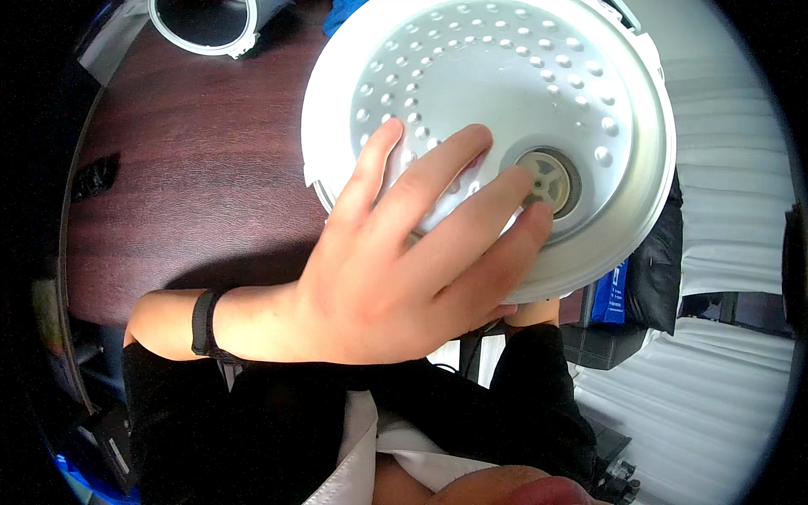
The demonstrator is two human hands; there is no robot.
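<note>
Dark wood-grain table (210,168) fills the left and upper left of the frame, with white draped fabric (732,194) running down the right side and a round white-rimmed pot (206,25) sitting at the top edge.

Main thing is the big white round lid (522,93) with a dimpled metal inner plate, upper middle to right of the frame, held up off the table and tilted toward the camera. Left hand (396,261) comes in from the lower left with a black wristband (202,324), fingers spread flat across the plate, and the fingertips (530,181) sit right on the little round vent piece (551,181) near the rim. Right hand (532,313) is mostly hidden under the lid's lower edge, so I can't tell how it grips; it looks like it's propping the lid from below.

What worries me: the left hand isn't gripping anything, it's just pressing flat. If that push goes off-centre, the lid could pivot on whatever the hidden hand is doing and slip down into the lap. Poking at the vent piece with fingertips could also pop it loose, and a small part like that is easy to lose. Smooth metal and bare skin isn't great friction either.
</note>
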